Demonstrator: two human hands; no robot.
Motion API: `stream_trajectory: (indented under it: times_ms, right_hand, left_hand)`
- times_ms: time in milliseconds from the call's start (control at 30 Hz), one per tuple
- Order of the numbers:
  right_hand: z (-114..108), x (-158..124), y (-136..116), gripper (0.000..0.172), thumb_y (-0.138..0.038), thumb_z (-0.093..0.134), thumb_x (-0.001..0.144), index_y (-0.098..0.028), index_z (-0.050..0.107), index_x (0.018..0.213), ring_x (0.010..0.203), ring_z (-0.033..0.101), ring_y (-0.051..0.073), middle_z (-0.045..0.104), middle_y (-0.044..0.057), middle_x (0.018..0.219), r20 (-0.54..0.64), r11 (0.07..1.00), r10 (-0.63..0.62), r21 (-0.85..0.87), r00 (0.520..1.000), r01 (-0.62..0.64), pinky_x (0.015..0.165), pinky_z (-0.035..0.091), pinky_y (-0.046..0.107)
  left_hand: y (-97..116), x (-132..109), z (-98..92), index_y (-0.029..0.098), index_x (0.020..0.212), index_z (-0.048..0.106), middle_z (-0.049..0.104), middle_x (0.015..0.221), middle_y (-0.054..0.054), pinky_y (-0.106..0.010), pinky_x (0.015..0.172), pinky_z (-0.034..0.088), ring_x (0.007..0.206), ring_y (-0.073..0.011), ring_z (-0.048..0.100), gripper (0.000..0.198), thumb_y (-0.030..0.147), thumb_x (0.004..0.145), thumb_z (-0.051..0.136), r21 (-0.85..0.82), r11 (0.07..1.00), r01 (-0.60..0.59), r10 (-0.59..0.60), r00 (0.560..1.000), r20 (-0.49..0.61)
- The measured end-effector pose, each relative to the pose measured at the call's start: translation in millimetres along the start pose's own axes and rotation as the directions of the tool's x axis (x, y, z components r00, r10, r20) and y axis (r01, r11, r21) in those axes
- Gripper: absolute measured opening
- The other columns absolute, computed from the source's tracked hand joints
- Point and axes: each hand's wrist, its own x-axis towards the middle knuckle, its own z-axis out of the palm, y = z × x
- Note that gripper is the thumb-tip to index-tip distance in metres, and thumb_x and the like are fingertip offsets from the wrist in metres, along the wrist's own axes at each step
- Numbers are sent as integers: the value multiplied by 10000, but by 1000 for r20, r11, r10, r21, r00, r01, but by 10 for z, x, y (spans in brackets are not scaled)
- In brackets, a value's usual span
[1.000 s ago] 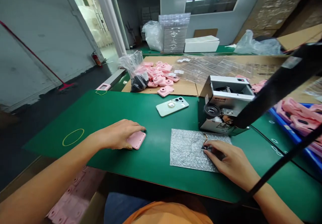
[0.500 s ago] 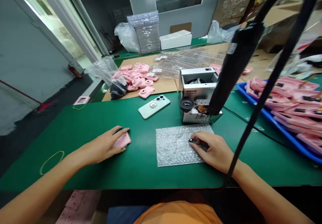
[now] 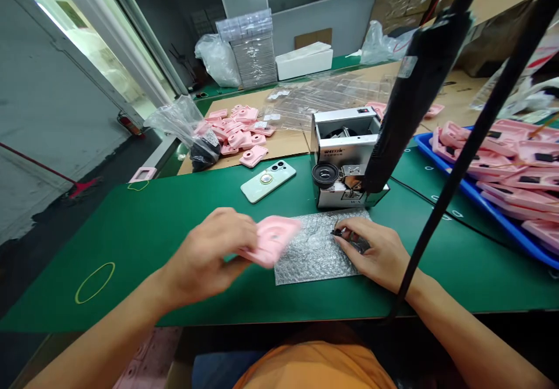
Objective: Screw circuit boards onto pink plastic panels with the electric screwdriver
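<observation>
Held up in my left hand (image 3: 213,255) is a pink plastic camera-shaped casing (image 3: 277,239), blurred by motion, with a round opening in its face. It hangs over the left edge of a bubble-wrap sheet (image 3: 305,261) on the green table. My right hand (image 3: 371,249) is closed in a pinch over the sheet's right side. Between its fingertips sits a small black part (image 3: 336,232), too small to name exactly. Just behind the sheet stands a silver machine (image 3: 347,159) with a round black piece on its front.
A pale green phone (image 3: 268,182) lies on the table. Several pink casings (image 3: 244,127) are heaped on cardboard behind it. To the right, a blue tray (image 3: 458,179) holds more pink parts. A black electric screwdriver (image 3: 414,98) hangs in front, its cable crossing near my right wrist.
My left hand has lifted the pink casing off the table and carried it right, toward the bubble wrap. My right hand keeps its pinch on the small black part, almost in place.
</observation>
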Motion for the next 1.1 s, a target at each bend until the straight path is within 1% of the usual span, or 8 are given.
stream_trajectory:
  times_ms: [100,267,433,600,700,833,967,1100]
  right_hand:
    - [-34,19,-33,93,-242,666,1036,-253,723,1109,783,769,270,796,79,976,-139,999,23,-24,990,-27,737,663,414]
    - [-76,30,-72,70,-242,705,1023,-218,752,1069,764,779,242,807,78,968,-195,993,119,31,974,-115,741,681,362]
    - [-93,38,-109,123,-168,729,1012,-211,761,1123,838,799,221,819,72,1018,-195,998,38,51,980,-29,784,691,312]
    - [-112,49,-205,202,-97,773,983,-228,671,868,904,837,234,844,85,1057,-203,974,-204,57,958,220,824,714,313]
    - [-129,63,-277,319,-81,767,972,-245,574,777,898,842,219,850,51,1071,-175,951,-258,129,950,282,787,720,283]
    - [-147,65,-343,279,-82,759,972,-255,601,822,906,839,214,847,36,1096,-115,957,-221,166,968,238,815,723,284]
    - [-77,48,-392,223,-91,790,947,-270,696,853,871,838,237,845,30,1107,-159,954,-165,224,973,199,800,739,334]
    - [81,39,-483,234,-99,794,936,-328,808,985,904,826,227,832,-12,1097,-241,868,26,487,970,98,781,735,333]
  left_hand:
    - [147,252,404,267,981,763,847,1125,-6,-371,1159,567,1216,-173,776,208,222,1071,582,107,930,-352,347,936,64]
    - [-8,377,983,207,1077,766,836,1187,-73,-342,1085,632,1209,-189,773,264,170,1110,507,187,869,-458,451,889,82]
    - [-15,240,909,177,1222,747,706,1484,-165,-471,1087,647,1379,-309,700,344,64,1057,467,181,934,-308,293,950,108]
    - [251,284,856,196,1343,686,796,1307,-77,-253,1057,641,1199,-150,779,279,175,1074,614,-229,972,-59,46,997,-58]
    - [375,387,972,185,1286,712,818,1248,-66,-238,1005,649,1111,-148,801,283,283,1023,748,-410,910,-65,13,991,-130]
    - [442,471,1052,179,1081,777,848,1085,-34,-212,947,643,1017,-128,812,87,204,999,767,-487,868,-101,-8,976,-216]
    - [446,474,1052,174,1056,795,845,1089,-53,-233,952,648,1017,-143,807,94,196,965,802,-518,852,-71,-42,979,-202]
    - [463,441,1108,192,1102,835,852,1103,-64,-190,917,654,1003,-128,804,150,206,953,819,-646,759,-83,-139,949,-284]
